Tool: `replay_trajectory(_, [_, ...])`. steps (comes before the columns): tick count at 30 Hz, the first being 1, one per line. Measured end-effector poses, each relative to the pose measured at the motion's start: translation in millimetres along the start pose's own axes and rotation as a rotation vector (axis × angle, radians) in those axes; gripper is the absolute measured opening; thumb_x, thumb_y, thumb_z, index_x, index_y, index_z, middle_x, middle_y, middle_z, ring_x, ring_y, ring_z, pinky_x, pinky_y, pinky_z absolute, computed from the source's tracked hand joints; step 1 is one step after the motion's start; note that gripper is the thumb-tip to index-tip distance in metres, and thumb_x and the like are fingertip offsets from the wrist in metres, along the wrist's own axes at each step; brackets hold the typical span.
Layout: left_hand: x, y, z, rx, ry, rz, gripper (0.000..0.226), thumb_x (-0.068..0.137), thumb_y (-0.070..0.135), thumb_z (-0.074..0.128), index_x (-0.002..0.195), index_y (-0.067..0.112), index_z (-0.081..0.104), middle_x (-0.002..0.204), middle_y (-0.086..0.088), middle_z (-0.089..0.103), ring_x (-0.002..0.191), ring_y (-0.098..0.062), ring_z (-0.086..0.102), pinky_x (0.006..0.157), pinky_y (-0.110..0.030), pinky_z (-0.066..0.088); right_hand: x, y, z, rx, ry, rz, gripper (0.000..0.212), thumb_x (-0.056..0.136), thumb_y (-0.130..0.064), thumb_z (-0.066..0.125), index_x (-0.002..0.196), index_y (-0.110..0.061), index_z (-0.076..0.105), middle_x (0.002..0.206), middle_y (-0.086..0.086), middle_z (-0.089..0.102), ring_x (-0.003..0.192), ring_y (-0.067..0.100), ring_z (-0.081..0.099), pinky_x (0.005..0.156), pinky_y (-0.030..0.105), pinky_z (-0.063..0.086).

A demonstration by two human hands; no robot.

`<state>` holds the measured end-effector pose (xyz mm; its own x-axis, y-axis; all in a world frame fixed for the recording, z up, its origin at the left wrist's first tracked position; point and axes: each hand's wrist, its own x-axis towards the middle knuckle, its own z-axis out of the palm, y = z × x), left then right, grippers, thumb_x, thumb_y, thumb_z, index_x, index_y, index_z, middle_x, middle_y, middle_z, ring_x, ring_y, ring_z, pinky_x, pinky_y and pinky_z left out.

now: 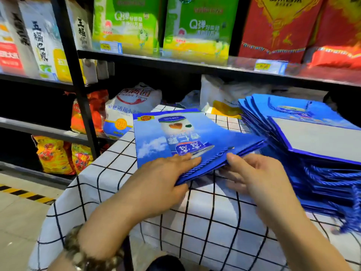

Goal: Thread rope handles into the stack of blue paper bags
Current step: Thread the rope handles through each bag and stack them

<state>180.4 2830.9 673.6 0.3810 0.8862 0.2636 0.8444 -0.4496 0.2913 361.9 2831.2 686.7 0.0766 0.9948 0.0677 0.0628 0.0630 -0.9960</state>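
Observation:
A flat blue paper bag (166,137) with a printed picture lies on the checked tablecloth (195,222) in front of me. My left hand (162,178) presses flat on its near left corner, with the thumb under the edge. My right hand (252,173) pinches the bag's near edge, where a dark blue twisted rope handle (211,160) runs along the top. To the right lies a fanned stack of blue bags (312,137), with blue rope handles (336,178) hanging from its near side.
Black shop shelves (78,94) stand behind and to the left, filled with rice sacks and green and red packages. White and orange sacks (125,110) sit just beyond the table's far edge. A yellow-black floor stripe (25,194) lies at the left.

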Motion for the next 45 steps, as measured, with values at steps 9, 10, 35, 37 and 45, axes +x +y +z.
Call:
replay_trajectory(9, [-3,12,-5,0.162,-0.171,0.078,0.054,0.090,0.054,0.039,0.140,0.049,0.020,0.152,0.024,0.012,0.139,-0.003,0.018,0.109,-0.025,0.026,-7,-12,-8,-1.156,-0.142,-0.460,0.035,0.090,-0.041,0.047,0.124,-0.035,0.053,0.134,-0.015,0.051,0.124,0.007,0.045,0.099,0.028,0.038])
replay_trajectory(10, [-6,11,-6,0.151,-0.207,0.074,0.057,0.088,0.057,0.041,0.140,0.049,0.019,0.152,0.025,0.009,0.139,-0.001,0.013,0.110,-0.022,0.022,-1,-8,-5,-1.228,-0.241,-0.387,0.042,0.093,-0.045,0.039,0.134,-0.036,0.041,0.146,-0.015,0.036,0.134,0.006,0.031,0.104,0.025,0.029])
replay_trajectory(35, [38,24,-31,-1.029,0.091,-0.346,0.024,0.089,-0.002,0.051,0.086,0.017,0.065,0.072,0.002,0.067,0.039,-0.005,0.054,0.035,-0.015,0.040,4,7,-8,-0.683,0.019,-0.571,0.022,0.081,-0.033,0.066,0.061,-0.023,0.063,0.058,-0.006,0.059,0.060,0.008,0.051,0.057,0.023,0.039])
replay_trajectory(37, [48,27,-29,-1.139,0.076,-0.353,0.022,0.090,-0.003,0.050,0.089,0.015,0.063,0.080,-0.004,0.066,0.043,-0.006,0.058,0.039,-0.016,0.045,-5,-7,3,-0.572,-0.155,-0.436,0.038,0.076,-0.053,0.062,0.055,-0.021,0.060,0.048,-0.002,0.048,0.049,0.009,0.041,0.051,0.024,0.034])
replay_trajectory(45, [61,23,-29,-1.220,0.105,-0.378,0.024,0.091,-0.004,0.048,0.106,0.012,0.057,0.095,-0.009,0.064,0.057,-0.011,0.067,0.055,-0.019,0.054,1,-17,38,-0.882,-0.374,-0.296,0.045,0.081,-0.038,0.059,0.048,-0.014,0.040,0.046,0.000,0.040,0.051,0.013,0.040,0.053,0.030,0.036])
